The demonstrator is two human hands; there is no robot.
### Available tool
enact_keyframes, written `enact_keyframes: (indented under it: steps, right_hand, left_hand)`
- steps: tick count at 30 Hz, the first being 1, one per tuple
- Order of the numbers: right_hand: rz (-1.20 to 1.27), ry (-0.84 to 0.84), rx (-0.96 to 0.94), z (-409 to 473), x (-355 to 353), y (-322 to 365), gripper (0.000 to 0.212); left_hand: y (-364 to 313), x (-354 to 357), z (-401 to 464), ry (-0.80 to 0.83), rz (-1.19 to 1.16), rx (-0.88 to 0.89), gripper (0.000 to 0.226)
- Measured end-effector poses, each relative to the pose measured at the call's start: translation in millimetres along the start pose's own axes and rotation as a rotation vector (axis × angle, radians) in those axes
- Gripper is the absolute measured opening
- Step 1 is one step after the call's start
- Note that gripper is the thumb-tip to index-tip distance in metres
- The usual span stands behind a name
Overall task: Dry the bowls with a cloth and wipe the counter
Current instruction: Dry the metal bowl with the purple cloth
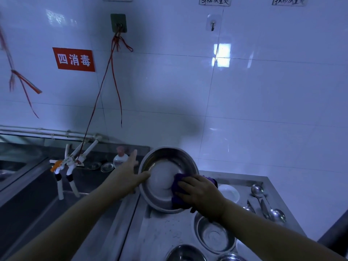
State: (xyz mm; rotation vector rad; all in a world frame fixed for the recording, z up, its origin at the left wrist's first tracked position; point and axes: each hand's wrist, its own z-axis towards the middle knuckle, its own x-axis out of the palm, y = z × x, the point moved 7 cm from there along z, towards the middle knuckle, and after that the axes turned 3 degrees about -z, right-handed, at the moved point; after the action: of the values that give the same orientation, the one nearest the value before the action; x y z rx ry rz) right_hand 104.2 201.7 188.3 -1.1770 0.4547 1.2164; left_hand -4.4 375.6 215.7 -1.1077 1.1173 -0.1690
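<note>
A large steel bowl [162, 172] is tilted up on its edge above the steel counter [165, 230], its inside facing me. My left hand [130, 170] grips its left rim, thumb inside, fingers behind. My right hand [199, 193] presses a purple cloth [178, 187] against the bowl's inner right side. More steel bowls sit on the counter: one [214, 236] below my right wrist, two others [185, 254] [230, 258] at the bottom edge. A small white bowl [228, 193] lies to the right of the cloth.
Ladles and spoons [267, 204] lie at the counter's right end. A sink [37, 194] with taps [66, 166] is on the left. A bottle [120, 157] and small lids [107, 166] stand behind it. The tiled wall [244, 110] carries hooks, red strings and a red sign.
</note>
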Motion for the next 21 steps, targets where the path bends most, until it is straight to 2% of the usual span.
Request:
enact_keyframes:
  steps: [1,3,4,6,10,13,18,21]
  right_hand:
    - [0.001,0.009,0.046,-1.2,0.3,-2.7,0.028]
    - [-0.009,0.019,0.115,-2.6,0.3,-6.2,0.027]
    - [-0.017,0.021,0.14,-2.4,0.0,-6.1,0.025]
    - [-0.017,0.017,0.182,-0.6,-1.0,-5.0,0.024]
    - [0.039,-0.004,0.204,5.7,-5.6,2.6,0.029]
    - [0.033,-0.023,0.149,6.8,-9.4,6.5,0.031]
    - [-0.095,-0.12,0.072,-2.9,-18.3,-11.7,0.029]
    - [-0.132,-0.163,0.118,-8.4,-22.3,-25.9,0.035]
  left_hand:
    - [-4.4,-2.9,-8.8,-0.11,0.177,0.075,0.087]
    - [-26.4,1.8,-35.2,-0.337,0.539,0.371,0.081]
    - [-37.9,10.6,-48.9,-0.392,0.672,0.524,0.072]
    - [-49.6,35.9,-65.4,-0.329,0.823,0.706,0.058]
    - [-49.9,69.1,-69.5,-0.107,0.932,0.834,0.036]
    - [-47.7,65.8,-69.6,-0.087,0.918,0.896,0.036]
    - [-45.2,53.4,-80.7,-0.106,0.894,1.014,0.019]
    - [-44.4,49.0,-81.8,-0.123,0.891,1.023,0.017]
